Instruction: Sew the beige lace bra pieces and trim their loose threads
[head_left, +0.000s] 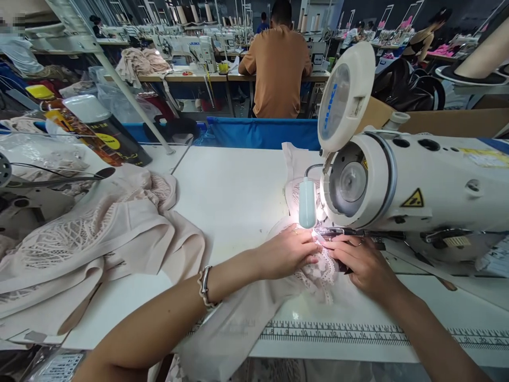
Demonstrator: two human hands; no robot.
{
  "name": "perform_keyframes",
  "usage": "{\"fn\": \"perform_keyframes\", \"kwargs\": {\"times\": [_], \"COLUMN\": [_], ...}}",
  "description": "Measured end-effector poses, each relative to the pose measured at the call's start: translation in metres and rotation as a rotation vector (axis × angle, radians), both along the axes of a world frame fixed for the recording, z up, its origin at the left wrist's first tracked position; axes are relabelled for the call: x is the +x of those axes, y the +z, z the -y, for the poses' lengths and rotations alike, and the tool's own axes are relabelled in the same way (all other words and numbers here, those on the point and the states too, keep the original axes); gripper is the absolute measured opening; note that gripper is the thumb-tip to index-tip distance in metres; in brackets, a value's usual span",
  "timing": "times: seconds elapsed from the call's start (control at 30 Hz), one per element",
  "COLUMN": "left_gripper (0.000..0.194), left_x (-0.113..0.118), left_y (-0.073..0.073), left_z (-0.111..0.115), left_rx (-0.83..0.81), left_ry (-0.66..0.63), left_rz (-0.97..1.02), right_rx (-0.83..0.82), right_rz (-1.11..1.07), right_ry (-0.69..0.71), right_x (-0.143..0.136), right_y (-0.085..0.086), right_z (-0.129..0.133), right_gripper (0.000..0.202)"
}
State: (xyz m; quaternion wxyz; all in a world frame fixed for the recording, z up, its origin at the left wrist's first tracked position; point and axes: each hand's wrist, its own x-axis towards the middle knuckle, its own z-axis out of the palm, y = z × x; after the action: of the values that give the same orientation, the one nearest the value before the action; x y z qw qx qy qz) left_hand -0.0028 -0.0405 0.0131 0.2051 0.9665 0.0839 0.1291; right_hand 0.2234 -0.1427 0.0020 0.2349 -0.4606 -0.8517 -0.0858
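Note:
Pale pink lace fabric (318, 273) lies under the needle area of a white sewing machine (429, 180), lit by a small lamp (307, 204). My left hand (288, 252) rests on the fabric left of the needle area, its fingers stretched out and pointing right. On the right side of the lace, my right hand (360, 260) touches the fabric's edge with extended fingertips, just below the machine head. A sheer length of the fabric hangs over the table's front edge. The needle itself is hidden by the lamp and glare.
Pale pink garments (131, 233) are heaped on the left. Behind them lean a spray can (107, 130) and a yellow-capped bottle (75, 124), near a slanted white pole (131, 98). A ruler strip (330, 332) runs along the white table's (222, 191) front. A person (280, 63) sits beyond.

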Motion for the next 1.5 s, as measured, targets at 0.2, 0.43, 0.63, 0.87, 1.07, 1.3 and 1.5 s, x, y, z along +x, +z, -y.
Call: {"fn": "perform_keyframes", "kwargs": {"times": [0.2, 0.43, 0.63, 0.87, 1.07, 1.3, 1.5], "left_gripper": [0.030, 0.029, 0.024, 0.027, 0.026, 0.022, 0.025], "left_x": [-0.005, -0.002, -0.003, -0.003, -0.002, -0.001, 0.000], "left_y": [0.002, -0.003, -0.004, -0.005, -0.003, -0.008, -0.004], "left_z": [-0.022, -0.013, -0.005, -0.004, -0.002, 0.002, 0.000], "left_rx": [-0.013, 0.282, 0.407, 0.434, 0.461, 0.448, 0.464], "left_ry": [-0.015, 0.092, -0.026, -0.022, 0.040, 0.115, 0.049], "left_rz": [-0.048, -0.008, 0.083, 0.084, 0.025, 0.003, 0.027], "right_rx": [0.003, -0.005, 0.035, 0.071, 0.050, 0.071, 0.036], "right_rz": [0.028, 0.000, -0.059, 0.016, 0.007, 0.008, 0.010], "right_ry": [-0.007, -0.005, 0.017, -0.006, 0.007, -0.037, -0.002], "right_x": [0.000, 0.000, -0.006, -0.004, -0.006, -0.008, -0.012], "right_y": [-0.004, -0.014, -0.004, -0.008, -0.008, -0.008, -0.002], "right_z": [-0.004, -0.003, -0.001, -0.003, -0.002, -0.003, -0.001], "right_gripper": [0.058, 0.045, 0.037, 0.057, 0.051, 0.050, 0.036]}}
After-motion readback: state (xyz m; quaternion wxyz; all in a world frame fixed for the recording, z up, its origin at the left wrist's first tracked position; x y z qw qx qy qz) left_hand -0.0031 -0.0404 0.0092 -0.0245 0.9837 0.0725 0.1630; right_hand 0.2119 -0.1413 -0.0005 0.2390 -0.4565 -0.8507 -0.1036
